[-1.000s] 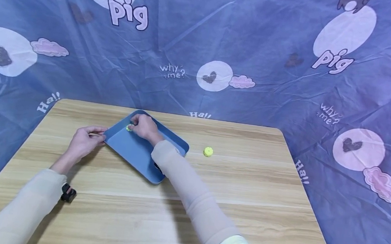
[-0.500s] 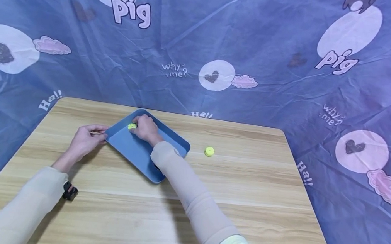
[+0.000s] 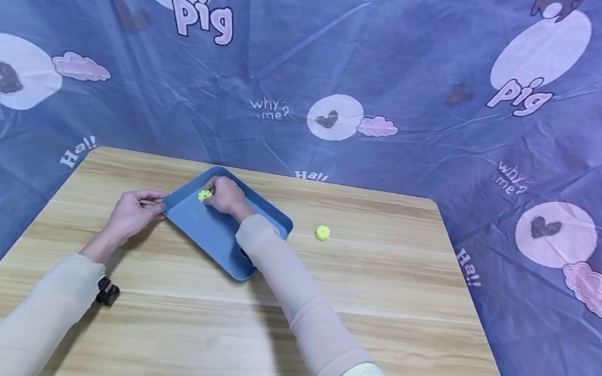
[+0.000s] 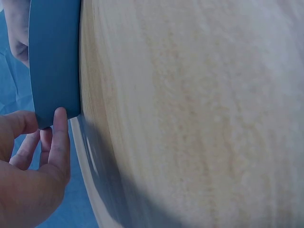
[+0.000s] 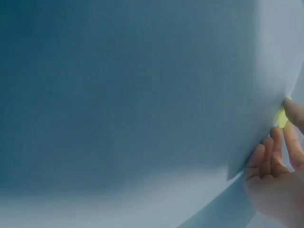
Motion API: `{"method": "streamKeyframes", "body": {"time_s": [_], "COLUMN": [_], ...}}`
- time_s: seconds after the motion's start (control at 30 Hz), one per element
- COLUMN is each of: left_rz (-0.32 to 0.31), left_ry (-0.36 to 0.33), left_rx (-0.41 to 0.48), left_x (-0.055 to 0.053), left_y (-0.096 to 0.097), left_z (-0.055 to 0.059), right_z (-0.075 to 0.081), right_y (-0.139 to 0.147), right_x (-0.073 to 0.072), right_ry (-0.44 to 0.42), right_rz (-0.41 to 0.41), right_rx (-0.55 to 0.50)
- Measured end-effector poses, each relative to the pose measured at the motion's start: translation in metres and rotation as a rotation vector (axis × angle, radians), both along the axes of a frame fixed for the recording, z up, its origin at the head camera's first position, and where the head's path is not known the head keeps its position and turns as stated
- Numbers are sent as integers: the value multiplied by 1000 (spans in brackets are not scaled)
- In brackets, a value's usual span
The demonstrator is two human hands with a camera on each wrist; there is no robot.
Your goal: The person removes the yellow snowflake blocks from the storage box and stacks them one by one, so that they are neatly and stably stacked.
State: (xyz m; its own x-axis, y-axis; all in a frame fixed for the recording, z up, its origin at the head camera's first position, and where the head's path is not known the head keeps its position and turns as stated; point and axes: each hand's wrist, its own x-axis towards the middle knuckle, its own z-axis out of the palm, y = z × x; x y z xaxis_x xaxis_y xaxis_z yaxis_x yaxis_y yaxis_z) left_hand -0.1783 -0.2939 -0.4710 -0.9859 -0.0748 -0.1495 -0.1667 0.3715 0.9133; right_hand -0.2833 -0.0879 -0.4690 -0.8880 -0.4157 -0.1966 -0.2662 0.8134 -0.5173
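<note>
A shallow blue tray (image 3: pixel 205 233) lies at an angle on the table. My left hand (image 3: pixel 129 215) holds its left corner; in the left wrist view the thumb and fingers (image 4: pixel 60 123) pinch the tray wall (image 4: pixel 54 61) from both sides. Inside the tray, near the far left wall, my right hand (image 3: pixel 227 195) pinches a small yellow flower-shaped piece (image 3: pixel 204 195). The right wrist view shows this yellow piece (image 5: pixel 282 118) between thumb and index finger, close over the tray floor, with the other fingers loosely bent. A similar yellow flower-shaped piece (image 3: pixel 322 233) lies on the table right of the tray.
The wooden table (image 3: pixel 376 314) stretches to the right and front of the tray. Behind it hangs a blue printed cloth (image 3: pixel 421 103), which also runs along both sides. The tray's far corner sits near the table's back edge.
My right hand has shifted slightly right inside the tray, and more of the yellow piece shows at its fingertips. The left hand stays at the tray corner.
</note>
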Motion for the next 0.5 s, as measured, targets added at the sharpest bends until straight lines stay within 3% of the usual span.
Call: {"method": "streamKeyframes", "body": {"time_s": [0.3,0.5], "left_rz": [-10,-14], "left_ry": [-5,6], "left_rx": [11,3], "left_x": [-8,-7], "left_y": [-3,-3], "left_z": [0,1], "right_z": [8,18], "right_y": [6,11], "right_x": [-5,-5], "right_ry": [-40,-44], "right_rz": [-12,32], "right_rx": [-74,-135]}}
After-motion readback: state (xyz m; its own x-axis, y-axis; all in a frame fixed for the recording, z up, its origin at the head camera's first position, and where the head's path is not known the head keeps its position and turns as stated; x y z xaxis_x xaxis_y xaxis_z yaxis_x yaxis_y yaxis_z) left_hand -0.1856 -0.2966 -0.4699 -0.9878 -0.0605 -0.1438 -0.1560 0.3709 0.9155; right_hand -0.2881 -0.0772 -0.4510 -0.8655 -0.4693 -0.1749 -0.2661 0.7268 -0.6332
